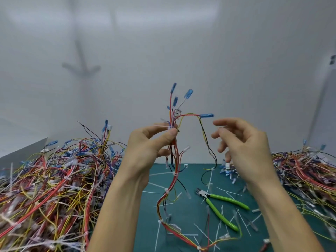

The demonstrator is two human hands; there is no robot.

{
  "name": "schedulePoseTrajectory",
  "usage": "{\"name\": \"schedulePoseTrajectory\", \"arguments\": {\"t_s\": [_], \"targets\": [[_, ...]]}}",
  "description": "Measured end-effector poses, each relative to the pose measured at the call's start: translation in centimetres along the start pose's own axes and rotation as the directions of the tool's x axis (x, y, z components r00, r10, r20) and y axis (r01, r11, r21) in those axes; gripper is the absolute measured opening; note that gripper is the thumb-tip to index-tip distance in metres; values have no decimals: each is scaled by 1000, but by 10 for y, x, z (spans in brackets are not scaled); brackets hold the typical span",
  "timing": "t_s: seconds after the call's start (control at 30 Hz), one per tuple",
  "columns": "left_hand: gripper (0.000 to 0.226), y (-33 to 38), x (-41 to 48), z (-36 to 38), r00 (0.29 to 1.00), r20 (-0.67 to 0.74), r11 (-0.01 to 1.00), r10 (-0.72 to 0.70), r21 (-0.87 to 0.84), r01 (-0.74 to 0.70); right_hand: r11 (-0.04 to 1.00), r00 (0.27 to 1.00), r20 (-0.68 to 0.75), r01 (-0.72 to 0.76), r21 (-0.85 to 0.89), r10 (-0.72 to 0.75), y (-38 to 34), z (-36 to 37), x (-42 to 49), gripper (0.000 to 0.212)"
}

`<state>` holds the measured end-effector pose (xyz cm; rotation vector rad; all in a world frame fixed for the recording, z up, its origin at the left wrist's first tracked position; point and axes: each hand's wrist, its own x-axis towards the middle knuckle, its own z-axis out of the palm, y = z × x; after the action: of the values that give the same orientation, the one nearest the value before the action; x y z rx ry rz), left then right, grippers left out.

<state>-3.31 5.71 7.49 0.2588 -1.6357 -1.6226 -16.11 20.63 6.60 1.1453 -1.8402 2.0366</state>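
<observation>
Your left hand (152, 142) pinches the wire harness (174, 180) at its top cable tie (170, 127); your right hand (243, 142), slack and empty, probably gathers the loose black wire (205, 138) next.

No lettering, label, brand or number was legible anywhere, neither on the wire harness (174, 176), nor on the green-handled cutters (218, 212) right of it.

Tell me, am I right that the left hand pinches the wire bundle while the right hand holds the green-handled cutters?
Not quite. The head view shows the green-handled cutters lying on the teal mat, apart from the right hand. The left hand does pinch the wire bundle.
</observation>
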Motion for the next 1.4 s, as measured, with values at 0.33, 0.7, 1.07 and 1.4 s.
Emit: {"name": "schedulePoseTrajectory", "arguments": {"t_s": [0.33,0.7,1.07,1.4], "targets": [[15,2,-2,9,992,-111,997,61,-36,-65,994,953,287,-75,-83,96,-2,7,-4,16],[20,2,-5,24,985,-140,995,99,-5,-101,885,994,-55,55,-463,-91,-7,24,-15,40],[21,4,-8,31,976,-186,992,114,-38,-123,965,980,146,-98,-242,136,-12,25,-17,26],[17,7,-13,34,995,66,997,73,-45,-70,993,998,48,38,-115,-32,-6,30,-17,23]]}}
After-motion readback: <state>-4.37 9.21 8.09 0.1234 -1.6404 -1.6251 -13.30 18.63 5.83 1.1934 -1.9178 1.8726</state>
